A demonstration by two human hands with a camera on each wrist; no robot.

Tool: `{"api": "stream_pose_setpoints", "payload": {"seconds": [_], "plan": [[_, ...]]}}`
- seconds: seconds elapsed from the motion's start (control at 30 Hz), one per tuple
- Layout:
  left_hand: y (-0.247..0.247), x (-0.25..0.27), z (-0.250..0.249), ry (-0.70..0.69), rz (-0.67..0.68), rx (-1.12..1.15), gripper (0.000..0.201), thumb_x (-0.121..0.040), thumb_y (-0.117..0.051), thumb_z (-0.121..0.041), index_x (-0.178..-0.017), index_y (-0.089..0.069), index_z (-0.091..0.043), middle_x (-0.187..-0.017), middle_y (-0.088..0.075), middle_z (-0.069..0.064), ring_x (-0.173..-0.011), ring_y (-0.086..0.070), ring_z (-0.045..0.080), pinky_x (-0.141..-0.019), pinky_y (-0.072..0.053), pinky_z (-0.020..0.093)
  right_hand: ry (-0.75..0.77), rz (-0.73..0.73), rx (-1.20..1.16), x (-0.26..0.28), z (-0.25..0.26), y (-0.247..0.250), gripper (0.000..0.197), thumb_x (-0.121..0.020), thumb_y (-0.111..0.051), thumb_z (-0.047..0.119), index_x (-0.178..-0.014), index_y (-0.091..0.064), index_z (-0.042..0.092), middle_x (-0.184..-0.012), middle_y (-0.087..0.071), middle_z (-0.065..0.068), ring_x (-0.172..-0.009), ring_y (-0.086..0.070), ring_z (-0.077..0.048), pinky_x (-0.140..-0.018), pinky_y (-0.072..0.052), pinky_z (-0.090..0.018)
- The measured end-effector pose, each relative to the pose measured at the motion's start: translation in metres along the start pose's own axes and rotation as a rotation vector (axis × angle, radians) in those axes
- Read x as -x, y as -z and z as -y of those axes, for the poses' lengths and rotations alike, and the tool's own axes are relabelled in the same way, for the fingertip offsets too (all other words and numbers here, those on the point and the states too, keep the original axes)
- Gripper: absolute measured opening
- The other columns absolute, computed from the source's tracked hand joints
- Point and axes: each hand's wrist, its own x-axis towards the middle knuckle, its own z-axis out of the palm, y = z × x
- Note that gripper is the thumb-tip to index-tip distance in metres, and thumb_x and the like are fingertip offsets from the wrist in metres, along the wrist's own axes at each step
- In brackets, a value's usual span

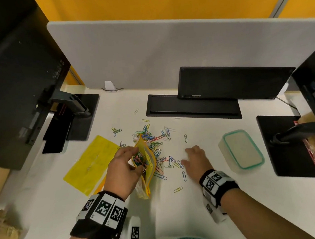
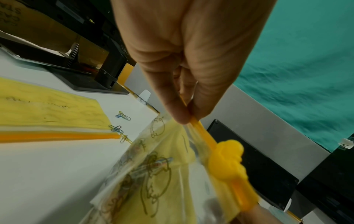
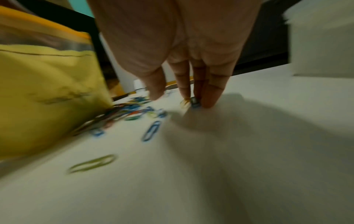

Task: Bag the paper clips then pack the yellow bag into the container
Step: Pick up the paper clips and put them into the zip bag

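Yellow bag (image 1: pixel 145 163) pinched open at its rim by left hand (image 1: pixel 123 163); right hand (image 1: pixel 196 158), fingers extended, reached loose paper clips (image 1: pixel 154 138) mid-frame; bagging step, next gather clips.

A white desk (image 1: pixel 178 220) was seen, backed by a grey divider (image 1: pixel 148 51). Black monitors were set at either side — one on the left (image 1: pixel 16 79), one at the right edge (image 1: pixel 314 82). A black keyboard (image 1: pixel 232 82) was propped against the divider, above a black cable tray (image 1: pixel 191 109). A flat yellow pouch (image 1: pixel 89 165) was laid at the left.
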Motion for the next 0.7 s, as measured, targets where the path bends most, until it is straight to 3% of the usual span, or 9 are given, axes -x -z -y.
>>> {"api": "stream_pose_setpoints", "payload": {"seconds": [0.07, 0.13, 0.2, 0.27, 0.37, 0.43, 0.57, 0.7], "plan": [[0.001, 0.0, 0.0, 0.004, 0.001, 0.002, 0.051, -0.071, -0.073, -0.006, -0.117, -0.059, -0.02, -0.125, -0.052, -0.001, -0.057, -0.057, 0.003, -0.06, -0.036, 0.005, 0.129, 0.15, 0.059, 0.014, 0.011, -0.009, 0.072, -0.078, -0.067, 0.043, -0.135, -0.037, 0.012, -0.131, -0.039, -0.006, -0.124, -0.034, -0.026, -0.103, -0.039, -0.037], [0.003, -0.001, 0.001, 0.013, -0.005, 0.006, 0.05, -0.071, -0.072, -0.005, -0.116, -0.059, -0.021, -0.125, -0.052, -0.001, -0.057, -0.057, 0.005, -0.061, -0.037, 0.007, 0.194, 0.256, 0.164, 0.024, 0.015, -0.016, 0.087, -0.067, -0.077, 0.042, -0.136, -0.034, 0.013, -0.129, -0.038, -0.004, -0.121, -0.035, -0.025, -0.1, -0.043, -0.038], [0.004, -0.001, 0.001, 0.018, -0.007, 0.002, 0.051, -0.071, -0.072, -0.005, -0.117, -0.059, -0.022, -0.125, -0.052, -0.001, -0.058, -0.058, 0.005, -0.061, -0.037, 0.008, 0.205, 0.266, 0.209, 0.026, 0.016, -0.022, 0.079, -0.069, -0.077, 0.03, -0.135, -0.036, 0.012, -0.128, -0.039, -0.006, -0.119, -0.039, -0.025, -0.097, -0.045, -0.036], [0.004, 0.0, 0.002, 0.021, -0.006, -0.005, 0.051, -0.071, -0.072, -0.005, -0.117, -0.059, -0.021, -0.125, -0.052, -0.001, -0.058, -0.057, 0.004, -0.06, -0.036, 0.007, 0.185, 0.217, 0.13, 0.02, 0.02, -0.023, 0.066, -0.076, -0.072, 0.02, -0.133, -0.04, 0.011, -0.127, -0.042, -0.008, -0.119, -0.042, -0.026, -0.097, -0.043, -0.033], [0.005, -0.001, 0.004, 0.033, -0.008, -0.013, 0.051, -0.071, -0.071, -0.006, -0.118, -0.059, -0.02, -0.126, -0.052, -0.001, -0.058, -0.057, 0.004, -0.059, -0.036, 0.005, 0.15, 0.141, 0.001, 0.004, 0.032, -0.02, 0.063, -0.082, -0.064, 0.011, -0.138, -0.036, 0.012, -0.134, -0.041, -0.01, -0.123, -0.044, -0.027, -0.102, -0.039, -0.032], [0.006, 0.0, 0.004, 0.036, -0.012, -0.019, 0.051, -0.071, -0.071, -0.007, -0.119, -0.058, -0.02, -0.126, -0.052, -0.001, -0.058, -0.058, 0.004, -0.06, -0.036, 0.007, 0.17, 0.112, 0.003, -0.004, 0.043, -0.021, 0.058, -0.085, -0.061, 0.014, -0.138, -0.037, 0.012, -0.134, -0.042, -0.012, -0.121, -0.047, -0.028, -0.102, -0.041, -0.033], [0.009, 0.003, 0.005, 0.05, -0.017, -0.021, 0.051, -0.072, -0.07, -0.007, -0.12, -0.058, -0.019, -0.127, -0.051, 0.0, -0.061, -0.06, 0.009, -0.064, -0.04, 0.016, 0.205, 0.187, 0.117, 0.0, 0.057, -0.026, 0.06, -0.081, -0.065, 0.038, -0.129, -0.046, 0.008, -0.125, -0.043, -0.011, -0.118, -0.042, -0.029, -0.097, -0.045, -0.039], [0.009, 0.004, 0.005, 0.057, -0.009, -0.02, 0.051, -0.072, -0.069, -0.007, -0.121, -0.057, -0.018, -0.128, -0.051, 0.001, -0.062, -0.061, 0.013, -0.068, -0.041, 0.02, 0.263, 0.186, 0.245, 0.007, 0.058, -0.03, 0.038, -0.084, -0.062, 0.016, -0.119, -0.049, 0.008, -0.124, -0.043, -0.012, -0.115, -0.042, -0.029, -0.088, -0.046, -0.038]]}}
